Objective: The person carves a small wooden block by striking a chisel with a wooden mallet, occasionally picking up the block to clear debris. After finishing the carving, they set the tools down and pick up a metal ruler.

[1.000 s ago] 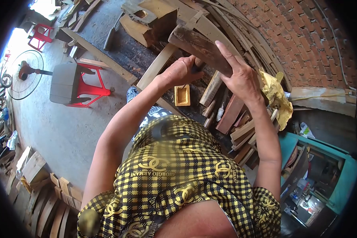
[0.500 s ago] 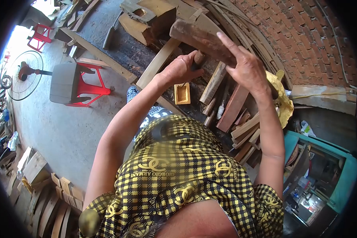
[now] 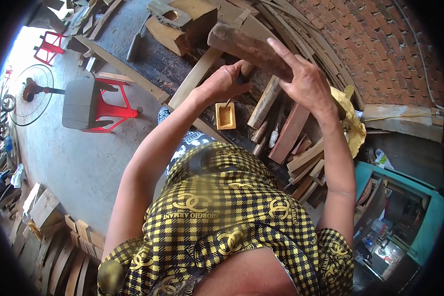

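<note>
My left hand [image 3: 223, 82] is closed round a chisel [image 3: 245, 69], whose wooden handle end points up toward the mallet. A thin shaft shows below this hand, by the edge of a small yellow box [image 3: 225, 117]. My right hand [image 3: 308, 88] grips a worn, dark wooden mallet [image 3: 246, 48], its index finger stretched along the wood. In this view the mallet's head passes just above the chisel handle. A pale wooden board [image 3: 195, 79] lies beneath my left wrist on the dark workbench [image 3: 158, 66].
Wood offcuts [image 3: 290, 133] and a small white bottle [image 3: 274, 136] lie at the right. Large blocks [image 3: 170, 35] stand at the back, beside another handled tool [image 3: 134, 47]. To the left are a red stool [image 3: 113, 111] and a fan [image 3: 31, 93]. A brick wall [image 3: 370, 54] bounds the right.
The mallet and my right hand have shifted slightly left, with the right index finger lifted a little. My left hand has hardly moved on the chisel.
</note>
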Demonstrator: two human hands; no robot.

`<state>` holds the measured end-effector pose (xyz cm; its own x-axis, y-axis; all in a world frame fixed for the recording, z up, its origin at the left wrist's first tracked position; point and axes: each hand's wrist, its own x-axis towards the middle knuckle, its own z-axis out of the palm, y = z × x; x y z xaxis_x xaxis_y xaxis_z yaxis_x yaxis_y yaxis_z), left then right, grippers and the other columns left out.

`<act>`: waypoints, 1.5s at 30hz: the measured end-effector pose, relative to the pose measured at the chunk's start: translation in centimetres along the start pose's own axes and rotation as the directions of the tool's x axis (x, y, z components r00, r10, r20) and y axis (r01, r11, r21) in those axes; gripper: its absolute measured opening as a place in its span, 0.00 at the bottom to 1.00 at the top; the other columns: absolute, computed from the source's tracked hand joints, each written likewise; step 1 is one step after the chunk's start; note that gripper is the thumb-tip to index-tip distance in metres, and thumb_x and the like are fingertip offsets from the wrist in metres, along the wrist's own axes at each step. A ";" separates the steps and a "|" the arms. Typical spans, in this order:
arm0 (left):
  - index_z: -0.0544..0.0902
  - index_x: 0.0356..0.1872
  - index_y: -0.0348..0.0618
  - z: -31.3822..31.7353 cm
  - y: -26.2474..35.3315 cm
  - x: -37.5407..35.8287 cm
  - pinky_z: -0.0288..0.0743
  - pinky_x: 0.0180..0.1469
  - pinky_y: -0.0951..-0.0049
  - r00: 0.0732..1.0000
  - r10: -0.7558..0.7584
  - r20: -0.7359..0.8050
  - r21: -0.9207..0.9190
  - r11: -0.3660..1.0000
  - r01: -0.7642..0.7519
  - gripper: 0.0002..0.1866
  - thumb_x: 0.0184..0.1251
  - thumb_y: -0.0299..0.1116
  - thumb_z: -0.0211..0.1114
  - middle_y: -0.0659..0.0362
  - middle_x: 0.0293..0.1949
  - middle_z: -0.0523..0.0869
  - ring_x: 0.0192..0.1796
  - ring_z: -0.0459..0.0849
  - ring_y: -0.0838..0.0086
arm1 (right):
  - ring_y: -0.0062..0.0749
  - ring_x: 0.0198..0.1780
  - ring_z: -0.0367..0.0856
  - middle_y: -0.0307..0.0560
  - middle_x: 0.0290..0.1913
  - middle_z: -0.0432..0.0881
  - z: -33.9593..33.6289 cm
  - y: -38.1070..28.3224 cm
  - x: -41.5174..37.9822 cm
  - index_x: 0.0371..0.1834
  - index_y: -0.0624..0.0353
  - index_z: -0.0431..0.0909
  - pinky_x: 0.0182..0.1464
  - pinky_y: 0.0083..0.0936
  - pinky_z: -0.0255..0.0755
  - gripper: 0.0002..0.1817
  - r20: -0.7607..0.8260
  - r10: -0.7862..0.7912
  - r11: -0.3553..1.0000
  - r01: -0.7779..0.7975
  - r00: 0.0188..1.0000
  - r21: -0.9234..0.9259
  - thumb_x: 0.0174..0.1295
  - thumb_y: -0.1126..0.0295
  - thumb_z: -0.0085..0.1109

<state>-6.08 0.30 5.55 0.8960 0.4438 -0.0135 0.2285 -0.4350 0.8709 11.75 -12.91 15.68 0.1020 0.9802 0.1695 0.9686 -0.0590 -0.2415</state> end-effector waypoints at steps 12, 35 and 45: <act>0.74 0.62 0.39 0.5 -0.7 0.2 0.79 0.52 0.62 0.999 0.033 0.008 -0.108 0.994 -0.032 0.29 0.61 0.38 0.71 0.43 0.43 0.88 0.47 0.87 0.54 | 0.36 0.32 0.85 0.46 0.37 0.84 1.3 0.7 0.5 0.79 0.26 0.55 0.37 0.32 0.88 0.54 0.011 -0.032 0.995 0.032 0.999 -0.092 0.51 0.74 0.75; 0.79 0.53 0.42 -0.8 -4.3 -2.4 0.83 0.48 0.71 0.961 -0.258 -0.103 -0.432 0.881 0.191 0.15 0.69 0.32 0.69 0.58 0.47 0.88 0.45 0.86 0.74 | 0.51 0.55 0.85 0.63 0.52 0.84 11.2 -0.6 -5.2 0.59 0.67 0.72 0.59 0.39 0.76 0.32 0.157 0.518 0.657 -0.509 0.841 0.557 0.50 0.69 0.69; 0.77 0.53 0.33 -1.1 -9.5 -7.3 0.89 0.46 0.62 0.821 -0.523 -0.230 -0.677 0.692 0.252 0.20 0.71 0.39 0.66 0.51 0.47 0.87 0.45 0.89 0.67 | 0.68 0.55 0.80 0.76 0.50 0.80 24.4 -3.2 -9.5 0.62 0.70 0.65 0.56 0.49 0.75 0.36 0.448 0.533 0.667 -0.682 0.717 0.299 0.53 0.62 0.68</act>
<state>-15.15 2.02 -2.06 0.5286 0.7716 -0.3538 0.1260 0.3409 0.9316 2.17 -17.38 -8.50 0.4880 0.7564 -0.4355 0.5088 -0.6520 -0.5622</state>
